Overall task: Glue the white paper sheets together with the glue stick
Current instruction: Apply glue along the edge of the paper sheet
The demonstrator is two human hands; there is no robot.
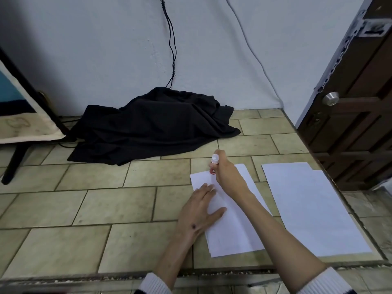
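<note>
On the tiled floor [118, 209] in front of me, a white paper sheet [233, 230] lies at a slant, and my left hand [201, 211] rests flat on its left edge, fingers straight and spread, thumb out across the page, pinning it down. My right hand [226, 172] is up at the sheet's far edge, fingers curled tight around the glue stick [214, 163], which stands nearly upright in my grip; its white end pokes out above my knuckles, and a bit of red shows at the bottom, right where it meets the top edge of the paper. I cannot tell whether the tip is actually touching the sheet, my hand hides that spot.

Off to the right, apart from the sheet I'm holding, lies a second stack of white paper [311, 209], with the corner of another page peeking out beyond its far right edge. Behind all this, a heap of black cloth [152, 124] sits crumpled against the pale wall [95, 49], with dark cables [171, 43] running down the wall into it. A brown wooden door [358, 115] with a round metal knob [330, 98] stands at the right.
</note>
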